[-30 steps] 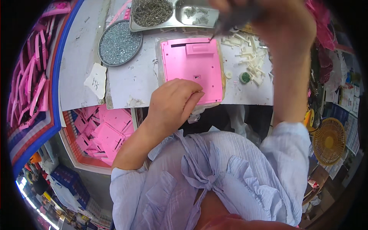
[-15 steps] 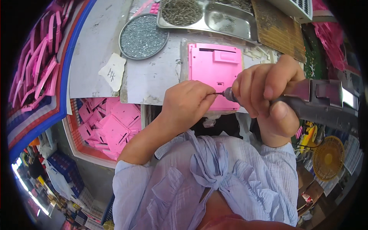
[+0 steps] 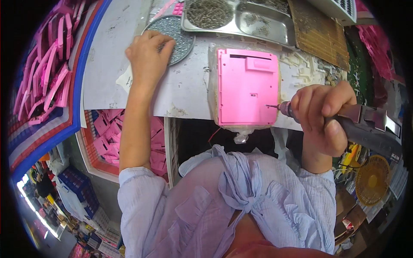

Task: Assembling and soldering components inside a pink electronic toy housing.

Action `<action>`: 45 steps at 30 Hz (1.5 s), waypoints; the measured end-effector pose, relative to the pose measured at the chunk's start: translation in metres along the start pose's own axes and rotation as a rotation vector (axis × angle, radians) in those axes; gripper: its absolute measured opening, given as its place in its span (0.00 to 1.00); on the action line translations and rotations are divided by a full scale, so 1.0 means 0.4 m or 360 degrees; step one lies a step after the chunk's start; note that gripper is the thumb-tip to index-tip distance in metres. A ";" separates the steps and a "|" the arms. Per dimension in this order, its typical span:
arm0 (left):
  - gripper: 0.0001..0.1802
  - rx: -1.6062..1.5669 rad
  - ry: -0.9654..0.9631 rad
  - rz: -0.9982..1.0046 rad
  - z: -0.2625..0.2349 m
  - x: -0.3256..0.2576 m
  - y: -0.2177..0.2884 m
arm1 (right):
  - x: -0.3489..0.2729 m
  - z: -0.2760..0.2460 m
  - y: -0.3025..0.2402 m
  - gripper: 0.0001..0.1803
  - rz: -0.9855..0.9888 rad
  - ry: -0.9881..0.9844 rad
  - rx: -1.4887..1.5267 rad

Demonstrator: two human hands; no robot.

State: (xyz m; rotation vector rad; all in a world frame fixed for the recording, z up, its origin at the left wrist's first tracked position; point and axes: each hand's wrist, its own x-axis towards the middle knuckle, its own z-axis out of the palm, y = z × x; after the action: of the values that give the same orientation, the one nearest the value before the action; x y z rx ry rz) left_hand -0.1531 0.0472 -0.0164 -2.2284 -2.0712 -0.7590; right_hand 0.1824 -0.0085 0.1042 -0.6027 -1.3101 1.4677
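Observation:
My left hand (image 3: 148,58) is over the round dish (image 3: 189,50) of small silvery screws at the back left. Its fingers are bent and drawn together against the screws; whether anything is between the tips is too small to make out. My right hand (image 3: 322,116) is wrapped round a dark power screwdriver (image 3: 365,129). The thin bit points left, level with the lower right part of a pink plastic housing (image 3: 236,86), seemingly just above it. This housing lies flat on a pad wrapped in clear plastic at the table's front edge.
Behind the housing stands a metal compartment tray (image 3: 238,28) with small dark screws. White plastic parts (image 3: 301,69) lie to its right, near a brown board (image 3: 320,32). Pink parts fill a crate (image 3: 90,142) below the table and another bin (image 3: 71,116) at far left.
My left hand has left the screwdriver's bit and reached back and left to the screw dish. The right hand has drawn the screwdriver slightly right, away from the housing's middle.

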 end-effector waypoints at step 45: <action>0.05 -0.1110 -0.0502 0.0717 -0.005 -0.154 0.335 | 0.040 -0.070 0.090 0.09 -0.0151 -0.0348 -0.0244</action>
State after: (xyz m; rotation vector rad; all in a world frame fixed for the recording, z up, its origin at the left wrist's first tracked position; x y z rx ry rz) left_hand -0.0283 -0.0285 0.0062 -3.1964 -1.3990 -1.2894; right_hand 0.1885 0.0222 0.0673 -0.4810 -1.6111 1.3928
